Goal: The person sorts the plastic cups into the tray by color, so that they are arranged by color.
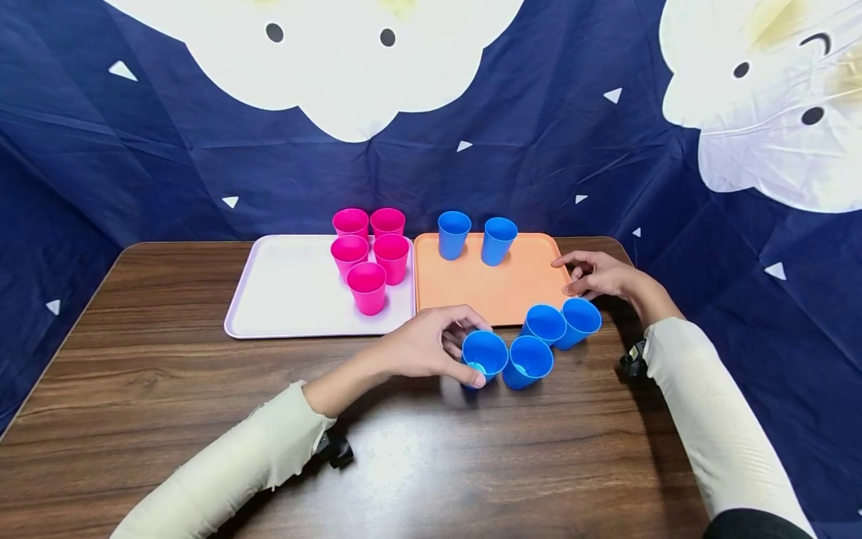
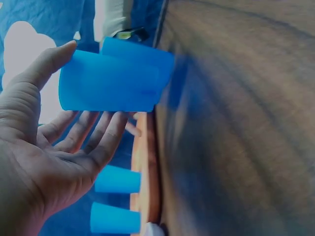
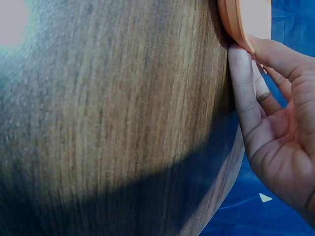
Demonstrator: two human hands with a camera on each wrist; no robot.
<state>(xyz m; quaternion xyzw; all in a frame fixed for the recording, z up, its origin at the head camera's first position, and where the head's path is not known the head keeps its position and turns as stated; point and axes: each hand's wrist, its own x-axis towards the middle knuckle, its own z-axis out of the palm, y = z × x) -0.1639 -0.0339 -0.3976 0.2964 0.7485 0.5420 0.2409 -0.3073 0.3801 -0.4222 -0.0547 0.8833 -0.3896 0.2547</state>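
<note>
My left hand (image 1: 431, 343) is round a blue cup (image 1: 485, 353), thumb on the near side and fingers on the far side; in the left wrist view the thumb reaches its rim. Close beside that cup stands another blue cup (image 1: 528, 363). Two more blue cups, one at the tray's front edge (image 1: 544, 323) and one by its corner (image 1: 581, 323), stand behind and to the right. With thumb and fingers, my right hand (image 1: 595, 273) pinches the right edge of the orange tray (image 1: 465, 299), as the right wrist view shows.
Upright on the orange tray are two blue cups, one on the left (image 1: 453, 238) and one on the right (image 1: 498, 243). To the left, a white tray (image 1: 283, 292) bears several pink cups (image 1: 367, 290). Dark blue cloth (image 1: 566, 135) hangs behind the wooden table (image 1: 168, 419).
</note>
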